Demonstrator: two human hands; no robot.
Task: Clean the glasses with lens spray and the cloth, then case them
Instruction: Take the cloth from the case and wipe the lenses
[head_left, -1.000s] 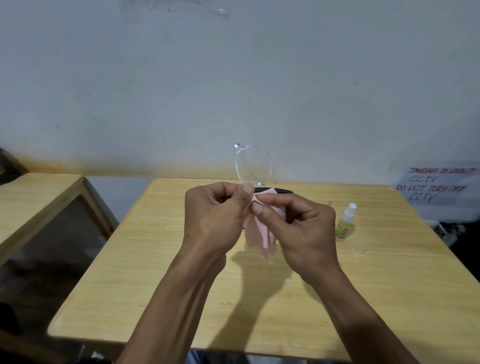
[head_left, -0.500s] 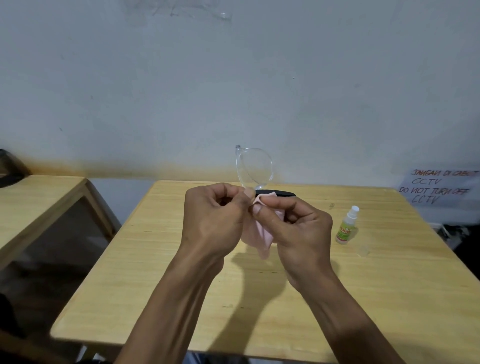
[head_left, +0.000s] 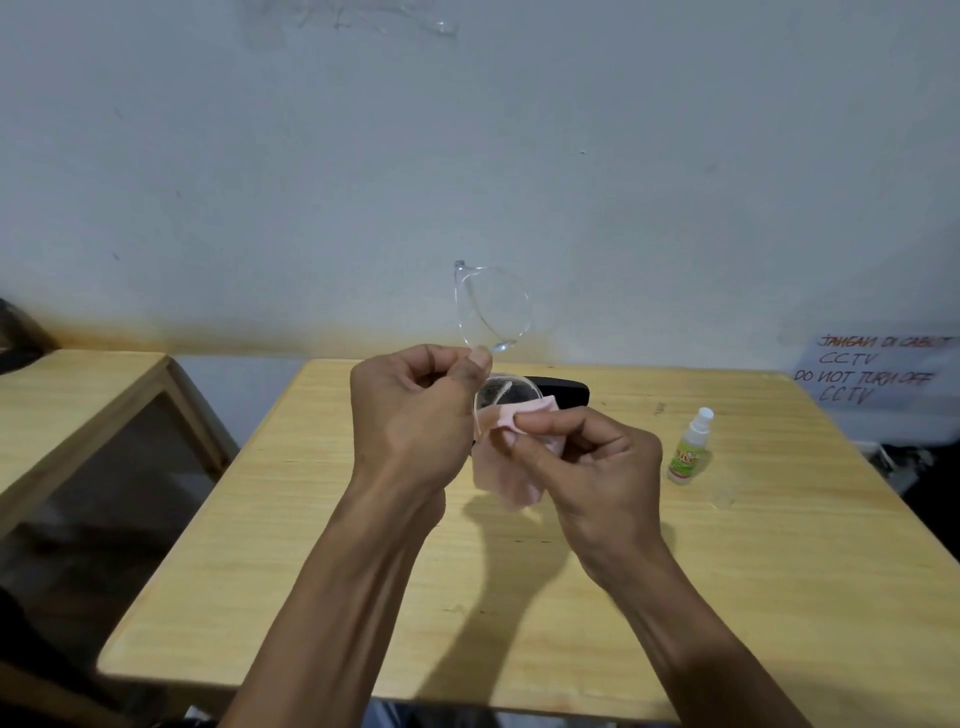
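Clear-framed glasses (head_left: 493, 306) stand on end above the table, one lens up against the wall, the other lens low between my hands. My left hand (head_left: 415, 415) pinches the frame near the bridge. My right hand (head_left: 587, 467) pinches a pale pink cloth (head_left: 506, 467) against the lower edge of the low lens; the cloth hangs down below my fingers. A black glasses case (head_left: 563, 389) lies on the table behind my hands, mostly hidden. A small green spray bottle (head_left: 691, 452) with a white nozzle stands to the right.
I work over a light wooden table (head_left: 779, 571) set against a white wall. A second wooden table (head_left: 78, 415) stands at the left across a gap. A handwritten paper notice (head_left: 878, 371) hangs on the wall at the right.
My right hand has slid the cloth down and to the right, uncovering the upper part of the low lens. My left hand keeps its hold on the frame.
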